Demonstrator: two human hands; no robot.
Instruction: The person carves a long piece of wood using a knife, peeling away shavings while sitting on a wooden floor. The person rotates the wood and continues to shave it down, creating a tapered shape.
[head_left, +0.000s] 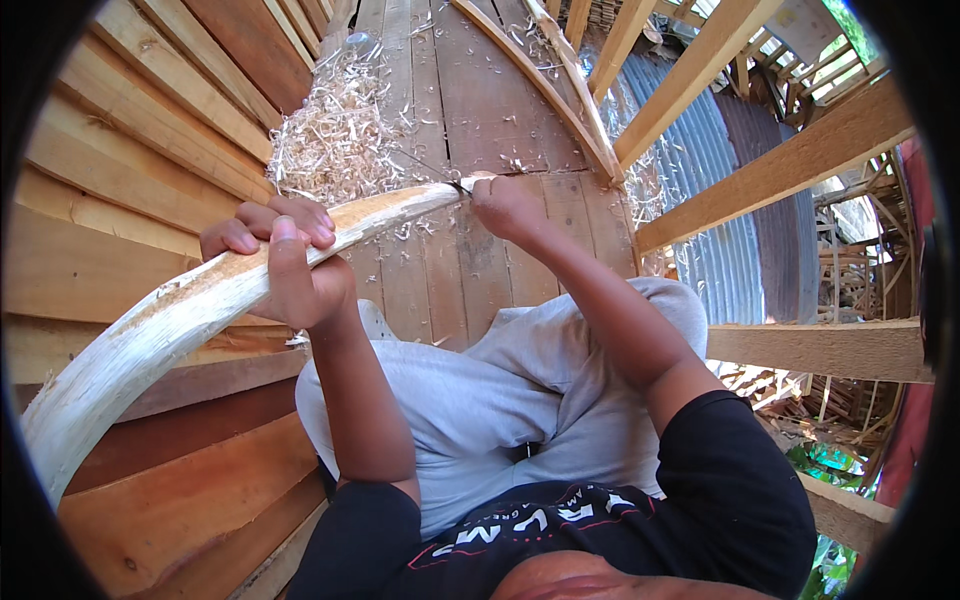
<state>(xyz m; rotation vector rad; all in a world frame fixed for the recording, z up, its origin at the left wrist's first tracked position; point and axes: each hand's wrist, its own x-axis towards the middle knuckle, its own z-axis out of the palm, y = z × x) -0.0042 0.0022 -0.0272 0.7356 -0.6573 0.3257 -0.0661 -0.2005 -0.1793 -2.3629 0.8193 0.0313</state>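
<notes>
A long, pale, peeled wooden pole [160,325] runs from the lower left up to the middle of the head view, with tan strips of surface along its upper side. My left hand [290,255] is wrapped round it, thumb on top. At its far end my right hand [505,208] is closed in a fist on a knife whose thin dark blade [428,166] points to the upper left across the pole. The fist hides the knife's handle. My crossed legs in light grey trousers [440,390] are below the pole.
Curly wood shavings [335,140] are heaped on the plank floor [470,120] beyond the pole. A stacked plank wall [110,190] stands close at left. Wooden railing beams [780,165] flank the right, with loose long strips [545,85] by them and corrugated sheets [690,170] outside.
</notes>
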